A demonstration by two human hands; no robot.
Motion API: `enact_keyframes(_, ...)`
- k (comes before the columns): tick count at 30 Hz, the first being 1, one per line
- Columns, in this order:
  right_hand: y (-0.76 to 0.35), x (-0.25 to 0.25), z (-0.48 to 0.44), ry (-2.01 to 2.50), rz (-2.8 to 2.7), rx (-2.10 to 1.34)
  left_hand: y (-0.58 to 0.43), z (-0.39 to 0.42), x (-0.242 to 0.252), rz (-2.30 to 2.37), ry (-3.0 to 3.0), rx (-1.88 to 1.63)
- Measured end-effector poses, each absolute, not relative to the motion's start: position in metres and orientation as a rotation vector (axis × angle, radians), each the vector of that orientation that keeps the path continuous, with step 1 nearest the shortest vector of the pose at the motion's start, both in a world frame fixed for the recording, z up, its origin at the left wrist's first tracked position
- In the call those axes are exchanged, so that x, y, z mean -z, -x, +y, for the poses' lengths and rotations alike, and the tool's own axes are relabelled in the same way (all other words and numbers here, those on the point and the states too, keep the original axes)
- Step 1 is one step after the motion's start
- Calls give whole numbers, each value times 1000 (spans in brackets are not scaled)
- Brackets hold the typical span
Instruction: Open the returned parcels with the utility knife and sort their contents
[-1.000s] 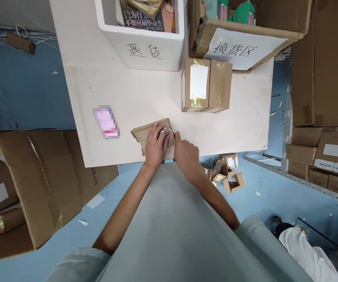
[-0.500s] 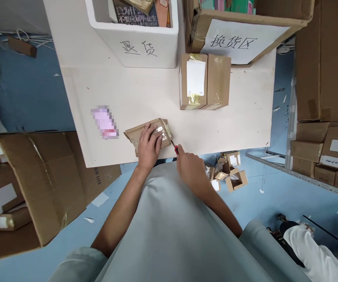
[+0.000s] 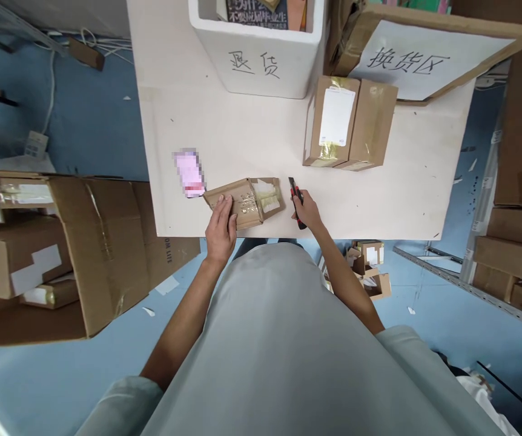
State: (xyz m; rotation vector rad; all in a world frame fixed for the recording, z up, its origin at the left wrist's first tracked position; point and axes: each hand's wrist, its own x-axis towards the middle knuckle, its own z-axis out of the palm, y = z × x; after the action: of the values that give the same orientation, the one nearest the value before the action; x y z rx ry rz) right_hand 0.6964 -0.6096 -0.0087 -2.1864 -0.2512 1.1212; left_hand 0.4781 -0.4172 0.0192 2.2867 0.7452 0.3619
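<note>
A small flat cardboard box [image 3: 241,203] lies on the near edge of the white table, clear tape across its top. At its right end a flap [image 3: 267,197] with torn tape and a whitish patch is folded out. My left hand [image 3: 221,230] lies on the box's left part with its fingers stretched over the top. To the right of the flap, and apart from it, my right hand [image 3: 307,210] is closed on a red and black utility knife [image 3: 296,203], whose tip points toward the far side of the table.
A phone-like pink item [image 3: 189,172], blurred out, lies left of the box. Two taped cartons [image 3: 370,124] stand behind the knife. Farther back are a white foam bin [image 3: 254,66] with books and a labelled carton [image 3: 406,60]. A large open carton [image 3: 120,242] stands at the left.
My right hand has drawn the utility knife away from the box to the right. The box's right-end flap now lies spread out. My left hand has slid toward the box's left end.
</note>
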Motion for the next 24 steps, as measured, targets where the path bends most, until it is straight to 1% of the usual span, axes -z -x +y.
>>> enact_keyframes(2,-693,20,-602,2096,-201,-1166,-470,-411,-21,809,-2276,-361)
enact_keyframes(4,-685,21,-593,2027,-166,-1201,-461,-405,-23,858,-2266,-367)
enact_keyframes(8,-668,10,-582,1982,-159,-1189,-447,-397,-27,904,-2246,-379)
enact_keyframes(12,-658,-6,-592,1998,-139,-1117,-445,-395,-28,924,-2211,-396)
enact_keyframes(15,-655,-22,-612,2060,-122,-1039,-455,-398,-23,916,-2102,-388)
enact_keyframes(19,-657,-45,-638,2203,-136,-891,-476,-410,-12,869,-1870,-287)
enact_keyframes(24,-661,-71,-649,2440,-270,-867,-493,-425,-7,904,-1723,-182)
